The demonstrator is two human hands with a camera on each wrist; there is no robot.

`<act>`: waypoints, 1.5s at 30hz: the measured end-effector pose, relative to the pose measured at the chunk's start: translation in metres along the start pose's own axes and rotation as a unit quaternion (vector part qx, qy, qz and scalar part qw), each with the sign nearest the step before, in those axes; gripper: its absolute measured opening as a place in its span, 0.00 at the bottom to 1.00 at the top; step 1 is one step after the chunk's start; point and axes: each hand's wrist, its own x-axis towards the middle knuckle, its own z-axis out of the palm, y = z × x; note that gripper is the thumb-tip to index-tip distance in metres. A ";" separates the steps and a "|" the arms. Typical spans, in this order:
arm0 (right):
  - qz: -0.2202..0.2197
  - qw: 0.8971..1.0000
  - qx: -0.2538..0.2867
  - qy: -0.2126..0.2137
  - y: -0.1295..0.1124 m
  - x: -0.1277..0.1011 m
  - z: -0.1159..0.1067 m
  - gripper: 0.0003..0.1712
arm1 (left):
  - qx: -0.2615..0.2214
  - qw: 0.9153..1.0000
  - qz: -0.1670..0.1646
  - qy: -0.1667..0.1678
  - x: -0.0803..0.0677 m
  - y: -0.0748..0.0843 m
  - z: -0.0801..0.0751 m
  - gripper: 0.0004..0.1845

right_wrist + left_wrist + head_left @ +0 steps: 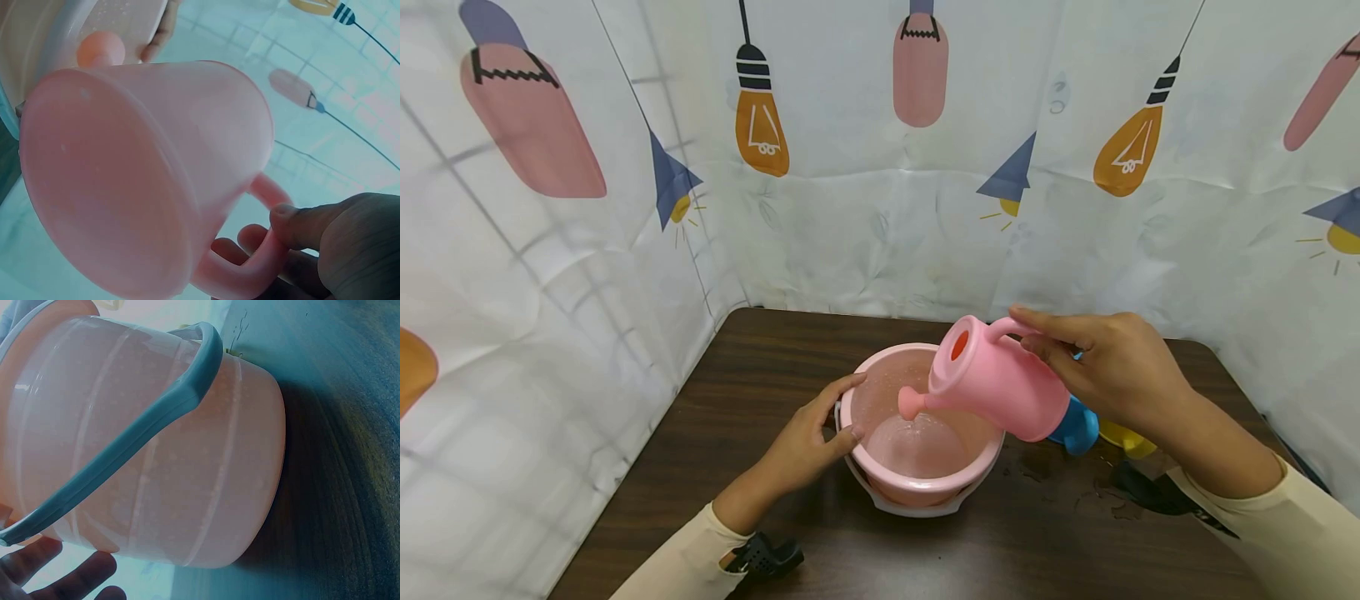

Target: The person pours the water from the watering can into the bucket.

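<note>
My right hand grips the handle of a pink watering can, which tilts over a pink bucket. Thin streams of water fall from the can's round spout head into shallow water in the bucket. In the right wrist view the can's base faces the camera, and my fingers and thumb wrap its looped handle. My left hand holds the bucket's left rim, thumb near the front and fingers farther back. The bucket's bail handle hangs down against its side.
Behind the can, a blue item and a yellow item stand partly hidden by my right hand and the can. Water spots wet the dark wooden table there. A printed curtain hangs along the back and left.
</note>
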 end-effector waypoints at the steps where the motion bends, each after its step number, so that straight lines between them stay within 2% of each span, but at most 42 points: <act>1: -0.001 1.000 -0.001 0.001 0.000 0.000 0.000 0.32 | 0.000 1.000 0.000 0.000 0.000 0.000 0.000 0.35; 13: -0.014 1.000 -0.004 0.009 -0.002 0.002 0.002 0.28 | -0.006 1.000 -0.003 -0.002 0.000 0.001 0.000 0.35; 20: -0.013 1.000 -0.004 0.010 -0.005 0.005 0.005 0.30 | -0.004 1.000 -0.004 -0.002 0.000 0.001 -0.001 0.35; 24: -0.024 1.000 0.003 0.018 -0.004 0.006 0.006 0.21 | -0.006 1.000 -0.005 -0.003 0.000 0.001 -0.001 0.35; 26: -0.031 0.999 0.009 0.021 -0.005 0.008 0.007 0.20 | -0.007 1.000 -0.006 -0.003 0.000 0.001 -0.001 0.35; 28: -0.034 0.999 0.012 0.021 -0.005 0.009 0.008 0.20 | -0.007 1.000 -0.007 -0.004 0.000 0.001 -0.001 0.35; 32: -0.027 1.000 0.007 0.014 -0.009 0.011 0.009 0.27 | -0.007 1.000 -0.008 -0.004 0.000 0.001 -0.001 0.35; 36: -0.027 1.000 -0.003 0.007 -0.011 0.012 0.010 0.26 | -0.009 1.000 -0.004 -0.002 0.000 0.001 0.000 0.34; 45: -0.062 0.998 0.007 0.008 -0.015 0.017 0.013 0.24 | -0.009 1.000 -0.001 -0.001 0.000 0.001 0.000 0.34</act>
